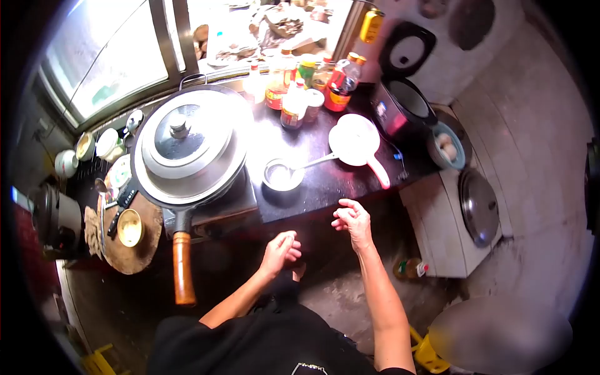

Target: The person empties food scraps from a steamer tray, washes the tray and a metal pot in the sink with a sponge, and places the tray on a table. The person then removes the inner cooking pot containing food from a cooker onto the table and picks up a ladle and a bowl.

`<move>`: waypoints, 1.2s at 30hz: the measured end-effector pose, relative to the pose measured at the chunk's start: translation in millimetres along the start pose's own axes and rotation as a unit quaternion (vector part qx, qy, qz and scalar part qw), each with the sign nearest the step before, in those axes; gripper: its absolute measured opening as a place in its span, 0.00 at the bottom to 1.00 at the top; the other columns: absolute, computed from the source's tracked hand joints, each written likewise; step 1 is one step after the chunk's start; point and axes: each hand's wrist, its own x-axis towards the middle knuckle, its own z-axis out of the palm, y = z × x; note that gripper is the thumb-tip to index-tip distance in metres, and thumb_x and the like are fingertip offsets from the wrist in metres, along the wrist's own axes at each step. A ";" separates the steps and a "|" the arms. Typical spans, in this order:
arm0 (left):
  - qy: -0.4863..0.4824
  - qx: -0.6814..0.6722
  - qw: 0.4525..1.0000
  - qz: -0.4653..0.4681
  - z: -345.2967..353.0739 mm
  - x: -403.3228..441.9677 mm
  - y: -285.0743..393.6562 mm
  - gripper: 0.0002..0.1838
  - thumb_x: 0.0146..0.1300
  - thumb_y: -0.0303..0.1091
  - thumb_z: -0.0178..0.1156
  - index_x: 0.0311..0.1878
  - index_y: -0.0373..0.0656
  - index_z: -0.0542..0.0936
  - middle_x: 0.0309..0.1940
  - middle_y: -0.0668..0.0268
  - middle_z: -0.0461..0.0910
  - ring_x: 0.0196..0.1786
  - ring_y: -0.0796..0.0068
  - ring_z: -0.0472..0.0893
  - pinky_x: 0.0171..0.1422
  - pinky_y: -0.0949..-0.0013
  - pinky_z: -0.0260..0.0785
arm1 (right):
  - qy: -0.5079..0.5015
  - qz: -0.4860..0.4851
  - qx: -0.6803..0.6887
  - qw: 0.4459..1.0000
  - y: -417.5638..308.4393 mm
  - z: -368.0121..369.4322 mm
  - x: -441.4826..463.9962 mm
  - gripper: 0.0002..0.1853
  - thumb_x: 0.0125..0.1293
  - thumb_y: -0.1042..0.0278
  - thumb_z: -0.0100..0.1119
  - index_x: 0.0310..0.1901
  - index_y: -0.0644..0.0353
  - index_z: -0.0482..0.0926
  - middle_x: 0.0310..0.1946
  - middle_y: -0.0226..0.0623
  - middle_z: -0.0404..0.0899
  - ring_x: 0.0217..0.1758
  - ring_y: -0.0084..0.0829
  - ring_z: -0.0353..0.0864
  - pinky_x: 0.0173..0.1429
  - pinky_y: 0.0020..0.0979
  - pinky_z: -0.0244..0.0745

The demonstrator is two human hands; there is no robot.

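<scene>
My left hand [281, 252] hangs in front of the black counter [300, 203], its fingers loosely curled and apart, with nothing in them. Higher and to the right, my right hand [353, 222] is just off the counter's front edge, fingers spread and empty. Nearest to the hands on the counter are a small metal bowl [282, 175] with a ladle [319, 162] resting in it and a white pan [354, 139] with a pink handle. On the stove at the left stands a wok [150, 187] with a wooden handle, covered by a lid [178, 150].
Bottles [344, 81] stand at the back by the window. A round chopping board [147, 250] bears a bowl and knives. An open rice cooker [406, 109], a bowl of eggs [445, 147] and a metal lid [479, 206] are at the right; an oil bottle [409, 269] is below.
</scene>
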 end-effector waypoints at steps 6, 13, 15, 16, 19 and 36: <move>0.249 -0.231 0.940 0.035 15.4 125.9 15.5 0.27 0.64 0.36 0.60 0.62 0.38 0.63 0.46 0.55 0.77 0.42 0.63 0.82 0.43 0.66 0.78 | -0.064 0.026 0.081 0.994 -39.4 -2.2 120.0 0.32 0.62 0.65 0.64 0.63 0.65 0.60 0.41 0.37 0.76 0.34 0.29 0.82 0.36 0.29 0.79; 0.257 -0.301 0.917 0.050 -0.4 170.5 13.8 0.29 0.62 0.34 0.61 0.65 0.48 0.62 0.55 0.54 0.73 0.53 0.54 0.78 0.54 0.51 0.74 | -0.145 -0.071 -0.001 0.987 -71.9 18.1 161.3 0.09 0.68 0.69 0.56 0.43 0.67 0.76 0.32 0.38 0.79 0.34 0.29 0.83 0.36 0.28 0.82; 0.250 -0.324 0.910 0.063 7.4 172.2 24.0 0.32 0.61 0.29 0.57 0.67 0.47 0.57 0.61 0.52 0.66 0.59 0.51 0.74 0.57 0.46 0.73 | -0.184 -0.231 -0.133 0.946 -87.6 11.4 152.3 0.06 0.69 0.74 0.52 0.40 0.66 0.77 0.31 0.37 0.80 0.35 0.27 0.83 0.39 0.27 0.80; 0.243 -0.329 0.910 0.063 5.2 174.2 24.2 0.34 0.62 0.28 0.57 0.68 0.46 0.52 0.63 0.51 0.63 0.61 0.50 0.72 0.58 0.44 0.72 | -0.206 -0.343 -0.202 0.894 -88.6 0.2 155.6 0.05 0.69 0.75 0.51 0.39 0.66 0.77 0.31 0.37 0.81 0.34 0.26 0.82 0.40 0.26 0.80; 0.242 -0.320 0.912 0.081 9.1 174.3 25.8 0.37 0.61 0.26 0.57 0.69 0.46 0.47 0.65 0.49 0.59 0.64 0.49 0.69 0.60 0.40 0.71 | -0.230 -0.429 -0.205 0.849 -117.3 -22.5 150.9 0.07 0.70 0.77 0.47 0.38 0.65 0.76 0.31 0.37 0.81 0.35 0.27 0.82 0.43 0.28 0.79; 0.613 0.180 0.746 -0.187 108.2 21.1 13.2 0.29 0.50 0.43 0.53 0.58 0.47 0.67 0.53 0.54 0.75 0.51 0.48 0.77 0.53 0.48 0.70 | -0.231 -0.077 0.186 0.952 -251.1 -248.4 273.2 0.11 0.70 0.64 0.42 0.40 0.63 0.69 0.34 0.45 0.77 0.36 0.45 0.84 0.41 0.44 0.84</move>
